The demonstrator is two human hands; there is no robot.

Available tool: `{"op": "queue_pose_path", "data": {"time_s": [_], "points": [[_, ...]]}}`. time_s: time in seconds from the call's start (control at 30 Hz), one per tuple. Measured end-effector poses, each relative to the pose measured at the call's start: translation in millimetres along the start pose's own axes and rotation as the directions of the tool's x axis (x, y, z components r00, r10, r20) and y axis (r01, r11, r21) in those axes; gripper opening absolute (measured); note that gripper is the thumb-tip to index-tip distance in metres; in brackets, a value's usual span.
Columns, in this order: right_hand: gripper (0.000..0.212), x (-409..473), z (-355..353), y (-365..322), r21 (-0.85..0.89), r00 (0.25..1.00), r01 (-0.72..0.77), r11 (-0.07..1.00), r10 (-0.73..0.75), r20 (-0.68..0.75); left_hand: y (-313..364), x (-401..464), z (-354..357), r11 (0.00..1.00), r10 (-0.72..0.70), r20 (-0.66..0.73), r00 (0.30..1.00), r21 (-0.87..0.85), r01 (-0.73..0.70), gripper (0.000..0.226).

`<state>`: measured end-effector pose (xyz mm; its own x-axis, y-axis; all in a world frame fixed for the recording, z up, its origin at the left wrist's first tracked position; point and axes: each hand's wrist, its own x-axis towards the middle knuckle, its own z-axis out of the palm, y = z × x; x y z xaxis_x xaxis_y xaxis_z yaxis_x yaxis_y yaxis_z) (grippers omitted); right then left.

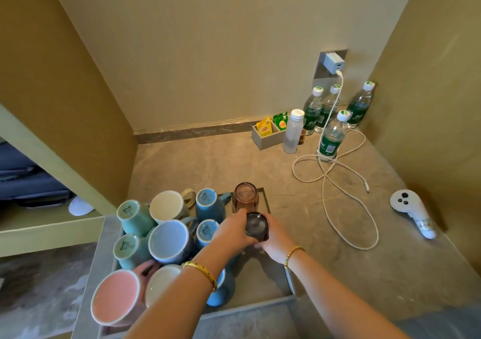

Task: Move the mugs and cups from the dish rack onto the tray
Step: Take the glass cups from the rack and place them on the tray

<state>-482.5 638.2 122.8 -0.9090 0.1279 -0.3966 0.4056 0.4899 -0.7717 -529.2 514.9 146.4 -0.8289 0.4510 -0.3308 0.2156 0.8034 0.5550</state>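
Both hands hold a dark smoky glass cup [257, 226] turned bottom-up over the grey tray [263, 306]. My left hand [233, 232] grips it from the left and my right hand [276, 237] from the right. Just behind it stands a brown glass cup [245, 197], also bottom-up. To the left crowd several mugs: a teal mug [134, 215], a cream mug [168, 205], blue mugs [209, 203], a light blue mug [170, 241] and a pink mug [115, 297]. I cannot make out a dish rack apart from the tray.
A white charger cable [335, 179] loops over the counter on the right, beside several water bottles [331, 136], a white bottle [294, 131] and a tea-bag box [268, 135]. A white controller [411, 209] lies far right. Walls close in on both sides.
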Motion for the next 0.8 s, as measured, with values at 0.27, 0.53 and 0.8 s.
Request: {"op": "queue_pose_path", "data": {"time_s": [0.27, 0.53, 0.8], "points": [[0.062, 11, -2, 2, -0.082, 0.992, 0.115, 0.990, -0.111, 0.057, 6, 1, -5, 0.904, -0.043, -0.056, 0.998, 0.424, 0.062, 0.060], [0.065, 18, -4, 11, -0.185, 0.994, -0.084, 0.979, 0.095, 0.052, 9, 0, -8, 0.898, -0.103, -0.069, 0.992, 0.421, 0.123, 0.064], [0.051, 20, -7, 13, -0.247, 0.992, -0.072, 0.966, 0.094, 0.079, 16, -5, -2, 0.881, -0.157, -0.138, 0.978, 0.428, 0.201, 0.064]]}}
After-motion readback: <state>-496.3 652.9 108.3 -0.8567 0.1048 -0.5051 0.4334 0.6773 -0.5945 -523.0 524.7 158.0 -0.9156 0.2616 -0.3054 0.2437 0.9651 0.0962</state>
